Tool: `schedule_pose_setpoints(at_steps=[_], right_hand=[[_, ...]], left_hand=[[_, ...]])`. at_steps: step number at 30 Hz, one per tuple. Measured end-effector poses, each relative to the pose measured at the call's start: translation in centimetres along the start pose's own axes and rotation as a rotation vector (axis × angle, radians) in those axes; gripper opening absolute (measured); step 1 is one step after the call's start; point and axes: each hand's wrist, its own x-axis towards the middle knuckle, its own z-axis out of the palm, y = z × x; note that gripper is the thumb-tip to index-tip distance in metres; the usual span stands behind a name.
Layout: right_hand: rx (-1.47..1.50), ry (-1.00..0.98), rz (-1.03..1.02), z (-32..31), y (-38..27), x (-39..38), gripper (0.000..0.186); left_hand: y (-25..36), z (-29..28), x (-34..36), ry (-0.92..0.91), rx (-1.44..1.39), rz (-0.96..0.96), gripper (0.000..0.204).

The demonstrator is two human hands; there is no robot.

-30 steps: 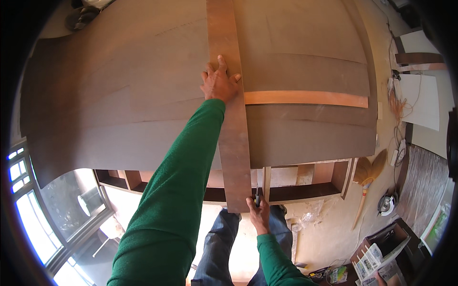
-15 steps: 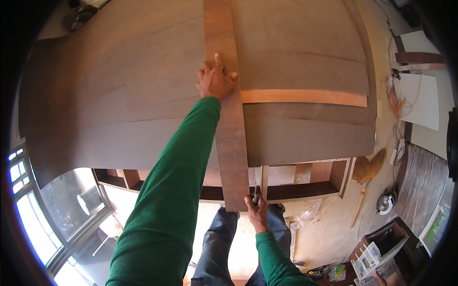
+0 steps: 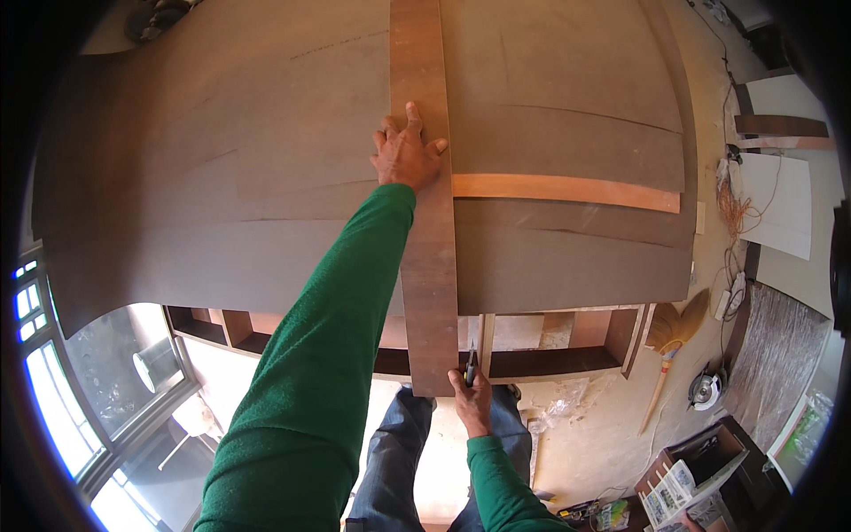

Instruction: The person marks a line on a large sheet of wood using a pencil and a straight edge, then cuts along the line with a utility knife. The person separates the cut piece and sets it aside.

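Note:
A large, brownish-grey sheet (image 3: 550, 266) with dark scratch-like lines covers the work surface. Across it, running away from me, lies a long brown wooden strip (image 3: 430, 293), its near end jutting past the sheet's front edge. My left hand (image 3: 408, 158) presses on the strip from above, fingers spread. Beside the strip's near end, my right hand (image 3: 473, 399) is closed around a hand cutter (image 3: 471, 363) with a dark handle and a thin, pointed tip facing away. Whether the tip touches the strip's edge I cannot tell. A narrow orange-brown strip (image 3: 567, 189) shows at right.
Under the sheet's front edge is a wooden frame with compartments (image 3: 558, 363). To the right are a broom (image 3: 660, 381), a circular power tool (image 3: 705, 390), tangled cords (image 3: 734, 208) and a box with newspaper (image 3: 678, 492). A glass-paned window (image 3: 66, 399) stands at left.
My view has shifted slightly. The left hand stays on the strip and the right hand keeps its hold on the cutter, with little other visible movement.

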Motion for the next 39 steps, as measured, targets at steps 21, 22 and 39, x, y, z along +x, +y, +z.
schedule_pose_setpoints(at_steps=[21, 22, 39], right_hand=[[0.0, 0.028, 0.006, 0.0, -0.2, 0.0, 0.032], [0.009, 0.039, -0.008, 0.1, 0.1, 0.0, 0.032], [0.08, -0.013, -0.025, 0.2, 1.0, 0.2, 0.027]], left_hand=[[-1.5, 1.6, 1.1, 0.055, -0.025, 0.069, 0.088], [-1.4, 1.5, 1.0, 0.052, -0.026, 0.067, 0.088], [-0.4, 0.2, 0.2, 0.031, -0.006, 0.029, 0.088]])
